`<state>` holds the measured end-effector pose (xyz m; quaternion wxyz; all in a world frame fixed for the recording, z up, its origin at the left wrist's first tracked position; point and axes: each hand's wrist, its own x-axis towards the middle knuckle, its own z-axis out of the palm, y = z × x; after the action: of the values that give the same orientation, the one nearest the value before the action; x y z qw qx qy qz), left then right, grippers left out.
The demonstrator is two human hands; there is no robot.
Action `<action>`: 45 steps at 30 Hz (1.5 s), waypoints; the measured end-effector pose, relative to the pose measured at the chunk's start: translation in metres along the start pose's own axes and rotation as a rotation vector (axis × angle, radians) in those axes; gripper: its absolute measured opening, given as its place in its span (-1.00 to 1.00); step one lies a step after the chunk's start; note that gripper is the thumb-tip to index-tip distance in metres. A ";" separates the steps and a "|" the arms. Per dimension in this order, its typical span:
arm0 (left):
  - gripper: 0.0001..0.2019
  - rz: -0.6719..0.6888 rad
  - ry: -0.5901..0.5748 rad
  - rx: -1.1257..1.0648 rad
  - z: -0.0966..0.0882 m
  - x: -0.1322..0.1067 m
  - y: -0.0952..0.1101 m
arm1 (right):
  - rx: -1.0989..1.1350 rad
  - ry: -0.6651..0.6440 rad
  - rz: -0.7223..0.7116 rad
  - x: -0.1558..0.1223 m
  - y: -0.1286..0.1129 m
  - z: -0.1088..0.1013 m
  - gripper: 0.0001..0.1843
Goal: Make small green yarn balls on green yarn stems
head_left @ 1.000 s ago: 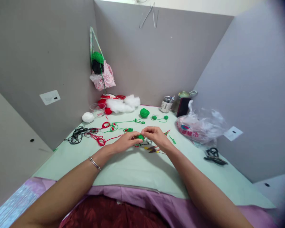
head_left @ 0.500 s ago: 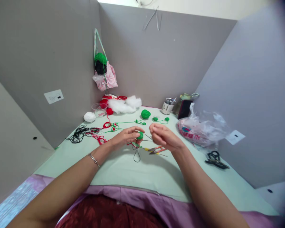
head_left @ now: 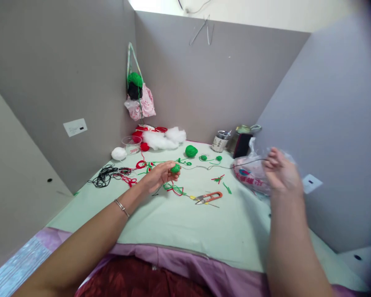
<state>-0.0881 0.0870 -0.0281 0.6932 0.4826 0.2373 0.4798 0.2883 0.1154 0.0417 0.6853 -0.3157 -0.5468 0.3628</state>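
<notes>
Between the fingers of my left hand [head_left: 163,176] is a small green crocheted ball [head_left: 175,168]. A dark strand of yarn [head_left: 208,167] stretches from it across to my right hand [head_left: 280,169], which is raised at the right and closed on the strand's far part; the hand is slightly blurred, so a needle in it cannot be made out. Below my left hand lie green and red yarn pieces [head_left: 174,188]. Orange-handled thread snips [head_left: 208,198] rest on the table beside a thin tool with a yellow part [head_left: 192,197].
At the back are a green yarn ball [head_left: 191,151], white stuffing [head_left: 160,140], a clear tub [head_left: 132,145] and a can [head_left: 220,141]. Black yarn [head_left: 106,175] lies tangled at left. A plastic bag [head_left: 250,175] sits behind my right hand. Yarn scraps [head_left: 227,188] lie right of centre.
My right hand has swung far to the right and up, drawing the dark yarn out long. My left hand has shifted slightly left with the green ball. The snips are now uncovered.
</notes>
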 end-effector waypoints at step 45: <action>-0.69 -0.137 -0.215 0.123 0.008 -0.008 0.003 | -0.093 -0.678 0.550 -0.078 0.058 0.147 -0.64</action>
<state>-0.0862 0.0767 -0.0234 0.7149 0.5554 0.2230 0.3616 0.1253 0.0860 -0.0171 0.3300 -0.3434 -0.6522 0.5898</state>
